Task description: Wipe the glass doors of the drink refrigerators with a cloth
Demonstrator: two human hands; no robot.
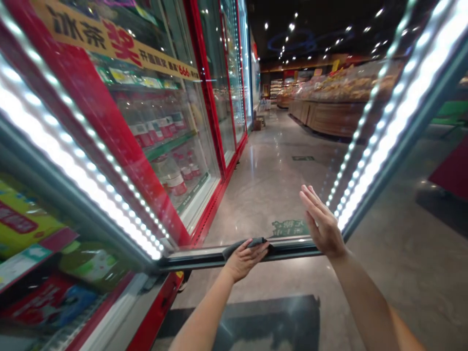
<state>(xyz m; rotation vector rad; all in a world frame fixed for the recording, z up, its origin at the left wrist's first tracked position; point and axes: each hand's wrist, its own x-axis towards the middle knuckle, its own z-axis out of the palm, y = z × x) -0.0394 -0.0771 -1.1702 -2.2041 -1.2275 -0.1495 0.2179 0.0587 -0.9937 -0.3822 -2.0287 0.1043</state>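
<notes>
A glass door [270, 195] with bright LED strips down both sides stands swung out in front of me. My left hand [244, 261] presses a dark grey cloth [256, 242] against the door's bottom frame [204, 259], its fingers bent over the cloth. To the right, my right hand [323, 226] is open, with fingers stretched upward. It is at the lower right corner of the door, beside the lit strip, and appears to rest against the glass or frame.
Red-framed coolers [215, 122] with bottles [171, 180] on shelves line the left. Packaged goods [29, 219] fill the near left shelf. A wood-sided display counter [329, 114] stands farther back right. A dark mat [270, 321] lies on the floor [395, 292] below the door.
</notes>
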